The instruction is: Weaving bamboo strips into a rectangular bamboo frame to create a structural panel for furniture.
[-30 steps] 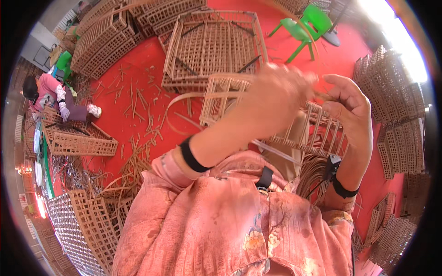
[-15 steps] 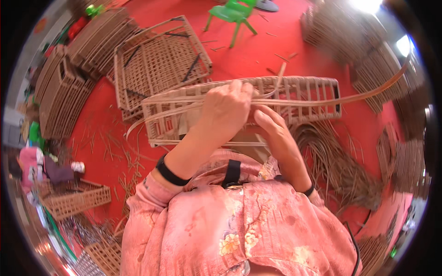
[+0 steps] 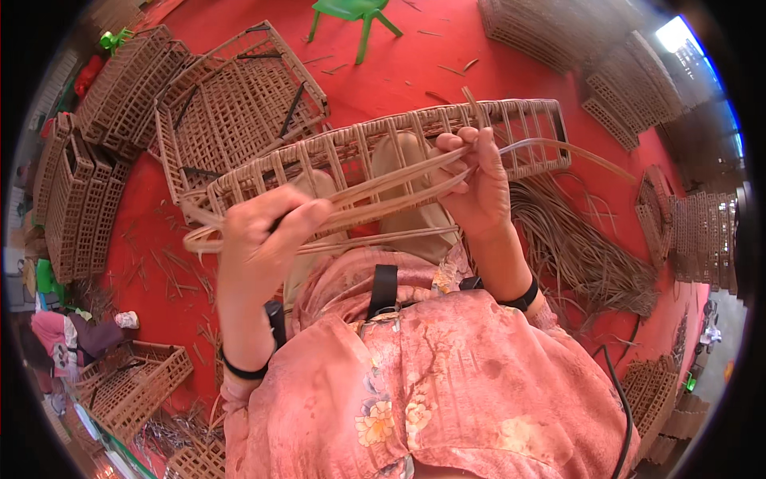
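Note:
A long, narrow wicker frame [image 3: 363, 148] with wrapped brown strands lies slantwise across my knees. Long, pale-brown weaving strips [image 3: 387, 188] stretch over it between my hands. My right hand [image 3: 483, 180] pinches the strips near the frame's right half, thumb and fingertips together. A loose end runs on to the right beyond the hand. My left hand [image 3: 267, 231], slightly blurred, is curled around the strips by the frame's left end. Past this hand the strips bend back in a loop. What lies inside its curled fingers is partly hidden.
A shallow woven tray [image 3: 239, 108] with black corner braces lies beyond the frame on the left. Stacked wicker panels [image 3: 84, 176] stand farther left. A bundle of strands [image 3: 586, 247] lies at the right on the red floor. A green stool [image 3: 351, 9] stands ahead; a person [image 3: 68, 339] sits at left.
My hands were close together over the frame's middle; now they are apart. The left has moved left and down, the right slightly right and up. The strips' long right end has shortened.

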